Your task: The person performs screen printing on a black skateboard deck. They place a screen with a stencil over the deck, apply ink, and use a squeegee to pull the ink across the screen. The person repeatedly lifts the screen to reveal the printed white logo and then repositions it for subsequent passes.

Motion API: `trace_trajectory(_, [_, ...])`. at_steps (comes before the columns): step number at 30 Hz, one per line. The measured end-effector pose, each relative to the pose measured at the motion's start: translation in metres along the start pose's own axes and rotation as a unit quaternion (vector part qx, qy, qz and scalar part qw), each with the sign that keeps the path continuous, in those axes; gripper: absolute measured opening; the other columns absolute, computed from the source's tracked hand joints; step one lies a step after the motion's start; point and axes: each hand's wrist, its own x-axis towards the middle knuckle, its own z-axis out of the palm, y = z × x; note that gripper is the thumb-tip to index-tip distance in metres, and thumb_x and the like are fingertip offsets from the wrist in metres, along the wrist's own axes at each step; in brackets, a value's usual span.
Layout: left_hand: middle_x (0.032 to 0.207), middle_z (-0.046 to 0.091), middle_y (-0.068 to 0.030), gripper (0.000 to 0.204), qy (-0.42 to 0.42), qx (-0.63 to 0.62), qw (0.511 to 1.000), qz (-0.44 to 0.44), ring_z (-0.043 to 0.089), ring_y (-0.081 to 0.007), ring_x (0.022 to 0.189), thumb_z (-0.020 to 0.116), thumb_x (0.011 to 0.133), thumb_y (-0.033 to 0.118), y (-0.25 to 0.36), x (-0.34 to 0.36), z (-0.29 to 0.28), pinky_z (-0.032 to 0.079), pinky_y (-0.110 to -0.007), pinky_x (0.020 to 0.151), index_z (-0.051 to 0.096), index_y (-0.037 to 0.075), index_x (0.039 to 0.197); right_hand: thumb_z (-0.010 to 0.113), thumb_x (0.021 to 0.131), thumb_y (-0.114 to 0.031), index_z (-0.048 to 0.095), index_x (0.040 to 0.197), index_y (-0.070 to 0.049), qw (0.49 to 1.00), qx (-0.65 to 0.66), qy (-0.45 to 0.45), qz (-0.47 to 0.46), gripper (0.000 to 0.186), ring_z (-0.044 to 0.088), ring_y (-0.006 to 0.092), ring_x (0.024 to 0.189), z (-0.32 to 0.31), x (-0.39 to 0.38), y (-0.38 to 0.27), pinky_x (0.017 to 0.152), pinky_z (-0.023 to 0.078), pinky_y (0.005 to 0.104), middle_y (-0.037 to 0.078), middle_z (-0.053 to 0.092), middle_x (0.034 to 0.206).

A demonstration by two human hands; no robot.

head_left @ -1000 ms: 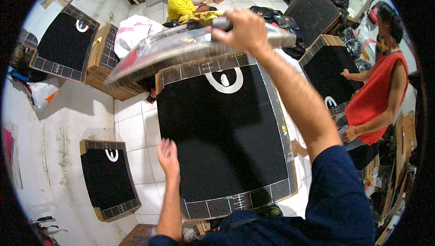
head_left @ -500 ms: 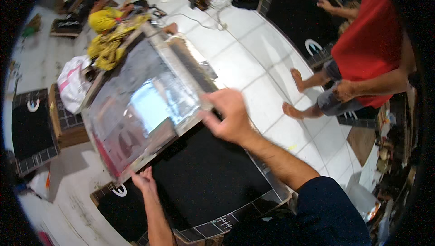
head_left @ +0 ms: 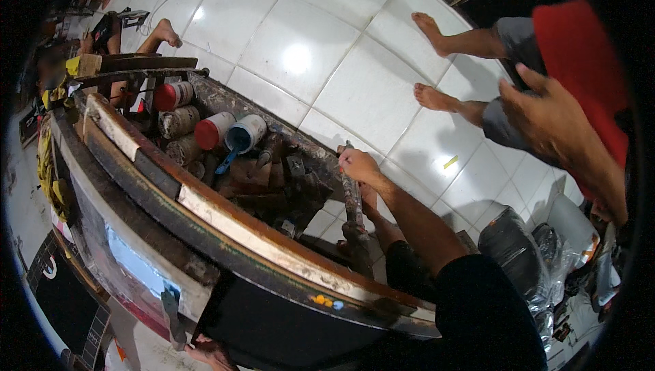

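Observation:
My right hand is closed on a paint-crusted bar at the right end of a grimy crate. The crate holds several paint pots, some red-lidded, and an open pot of blue paint with a blue scoop. At the bottom, my left hand is partly hidden at the lower corner of a screen frame, seemingly gripping it; a dark clamp-like piece sits there. The screen lies tilted along a wooden board stack, beside a black fabric-covered board.
A person in a red top stands barefoot at the right. Other people's bare legs show upper left. Black boards lie lower left and upper right. Plastic-wrapped bundles are lower right. A cable crosses the white tiles.
The view has swung down to the right, revealing the paint crate. My right hand has left the screen frame for the bar; the screen now sits to the left, with my left hand low.

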Motion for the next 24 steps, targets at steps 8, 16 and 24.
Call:
trace_trajectory(8, [0.067,0.057,-0.007,0.069,0.066,0.103,0.986,0.11,0.053,-0.0157,0.051,0.053,0.097,0.071,-0.003,-0.029,0.002,0.046,-0.03,0.045,0.056,0.003,0.09,0.079,0.079,-0.014,0.058,0.141,-0.021,0.931,-0.056,0.057,-0.357,0.066,0.059,0.0313,0.118,0.095,0.069,-0.069,0.099,0.053,0.043,0.006,0.064,0.124])
trace_trajectory(16, [0.072,0.056,-0.0044,0.041,0.099,-0.01,0.991,0.086,0.049,-0.0151,0.054,0.046,0.104,0.044,-0.01,-0.079,0.06,0.041,-0.028,0.046,0.06,0.006,0.096,0.075,0.082,-0.007,0.066,0.129,-0.01,0.932,-0.001,-0.099,-0.349,0.048,0.06,0.0334,0.117,0.096,0.104,-0.114,0.099,0.053,0.0441,0.013,0.065,0.121])
trace_trajectory(24, [0.097,0.066,-0.0012,0.05,-0.019,-0.073,0.997,0.024,0.064,-0.0153,0.08,0.049,0.106,0.054,-0.026,-0.083,0.054,0.052,-0.03,0.067,0.061,0.009,0.126,0.068,0.093,-0.005,0.051,0.139,-0.003,0.881,0.33,0.095,-0.325,0.048,0.062,0.014,0.095,-0.092,-0.053,-0.185,0.085,0.055,0.0314,0.006,0.062,0.101])
